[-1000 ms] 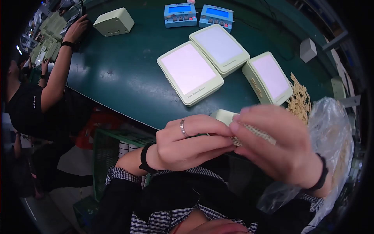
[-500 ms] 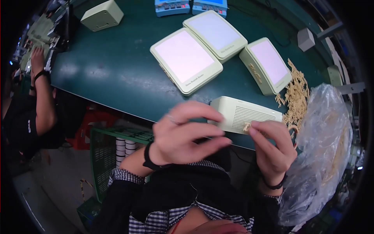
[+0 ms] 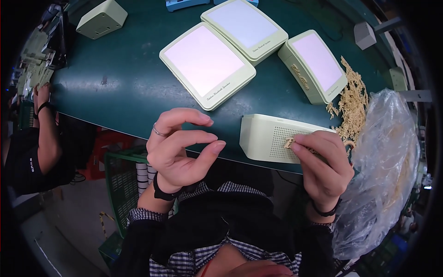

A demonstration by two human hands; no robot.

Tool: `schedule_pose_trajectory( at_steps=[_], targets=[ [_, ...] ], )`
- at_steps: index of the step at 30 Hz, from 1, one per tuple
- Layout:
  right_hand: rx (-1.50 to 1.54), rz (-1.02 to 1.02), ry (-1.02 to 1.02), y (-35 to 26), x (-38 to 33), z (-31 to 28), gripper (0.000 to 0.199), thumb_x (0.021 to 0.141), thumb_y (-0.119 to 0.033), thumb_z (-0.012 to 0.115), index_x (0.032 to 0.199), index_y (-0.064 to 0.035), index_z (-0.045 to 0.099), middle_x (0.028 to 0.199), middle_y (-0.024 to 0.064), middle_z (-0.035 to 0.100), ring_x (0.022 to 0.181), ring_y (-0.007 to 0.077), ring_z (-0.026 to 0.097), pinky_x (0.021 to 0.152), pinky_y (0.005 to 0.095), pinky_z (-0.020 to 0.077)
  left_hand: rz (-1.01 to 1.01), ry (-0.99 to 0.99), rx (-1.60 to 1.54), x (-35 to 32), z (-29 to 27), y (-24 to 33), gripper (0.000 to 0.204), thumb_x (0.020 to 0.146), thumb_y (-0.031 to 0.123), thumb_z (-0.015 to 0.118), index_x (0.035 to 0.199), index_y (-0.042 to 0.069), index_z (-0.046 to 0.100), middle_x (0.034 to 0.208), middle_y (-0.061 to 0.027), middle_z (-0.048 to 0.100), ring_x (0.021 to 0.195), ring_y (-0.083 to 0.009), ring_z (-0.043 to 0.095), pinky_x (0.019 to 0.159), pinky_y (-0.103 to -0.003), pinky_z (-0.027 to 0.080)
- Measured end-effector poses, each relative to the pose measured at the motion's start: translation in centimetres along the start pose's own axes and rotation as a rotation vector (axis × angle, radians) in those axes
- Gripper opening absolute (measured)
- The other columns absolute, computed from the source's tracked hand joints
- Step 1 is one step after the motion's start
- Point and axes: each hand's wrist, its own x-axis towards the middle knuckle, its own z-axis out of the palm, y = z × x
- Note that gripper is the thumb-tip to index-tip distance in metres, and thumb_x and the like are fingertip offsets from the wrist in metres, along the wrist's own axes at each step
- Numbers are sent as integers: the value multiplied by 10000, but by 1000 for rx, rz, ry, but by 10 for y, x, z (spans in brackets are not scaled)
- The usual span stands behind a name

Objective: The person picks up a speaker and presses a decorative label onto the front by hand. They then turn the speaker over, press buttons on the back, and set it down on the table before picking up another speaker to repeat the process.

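A cream speaker housing (image 3: 257, 138) with a perforated grille lies near the table's front edge. My right hand (image 3: 325, 166) pinches a small gold script-letter badge (image 3: 289, 143) against or just over that grille; contact is hard to make out. To the left of the housing, my left hand (image 3: 182, 152) is raised with bent fingers apart and nothing between them. Beyond it lies a cream speaker (image 3: 207, 64) with a pale, film-like front. Another such speaker (image 3: 247, 27) adjoins it, and a third speaker (image 3: 314, 69), on the right, carries gold lettering along its side.
Loose gold badges (image 3: 353, 99) are heaped at the right, beside a large clear plastic bag (image 3: 385, 175). A cream box-shaped housing (image 3: 102, 21) stands far left on the green table (image 3: 120, 69). A green crate (image 3: 115, 189) is below the edge. Another person's arm (image 3: 47, 122) shows at left.
My left hand has moved left, away from the housing, and its fingers are spread. My right hand keeps its pinch on the badge at the grille. The whole view has shifted slightly.
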Motion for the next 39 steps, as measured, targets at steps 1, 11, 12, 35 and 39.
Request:
schedule_pose_trajectory(
  at_steps=[1, 11, 12, 35, 39],
  targets=[
    [0, 2, 0, 0, 0, 0, 282, 638, 47, 705, 917, 13, 732, 919, 126, 693, 810, 288, 630, 704, 357, 514, -2, -2, 1, 0, 0, 0, 186, 673, 21, 830, 800, 21, 695, 1017, -134, 629, 863, -210, 646, 721, -283, 537],
    [-15, -9, -19, 1, -1, -1, 293, 611, 39, 693, 901, 14, 726, 926, 119, 694, 821, 292, 625, 696, 350, 512, -50, -227, 340, 35, -7, 4, 339, 708, 100, 816, 1026, 76, 702, 1213, -147, 610, 1083, -315, 600, 871, -395, 507],
    [-10, -12, -20, 0, -1, -1, 293, 611, 39, 693, 901, 14, 726, 926, 119, 694, 821, 292, 625, 696, 350, 512, -51, -225, 346, 42, -7, 2, 339, 708, 100, 816, 1026, 76, 702, 1213, -147, 610, 1083, -315, 600, 871, -395, 507],
    [42, 107, -155, 15, -16, -13, 320, 711, -146, 709, 1026, -116, 761, 1251, 160, 581, 1350, 443, 402, 1117, 539, 245, -197, -536, 817, 61, -92, -44, 599, 566, 193, 701, 1121, 136, 486, 1388, -184, 452, 1177, -412, 506, 939, -475, 426],
    [100, 110, -104, 16, -20, -4, 335, 709, -119, 712, 1040, -87, 753, 1256, 175, 578, 1298, 429, 448, 1094, 497, 305, -185, -531, 819, 57, -94, -49, 649, 540, 202, 720, 1136, 143, 472, 1412, -184, 443, 1198, -406, 494, 942, -470, 412]
  ],
)
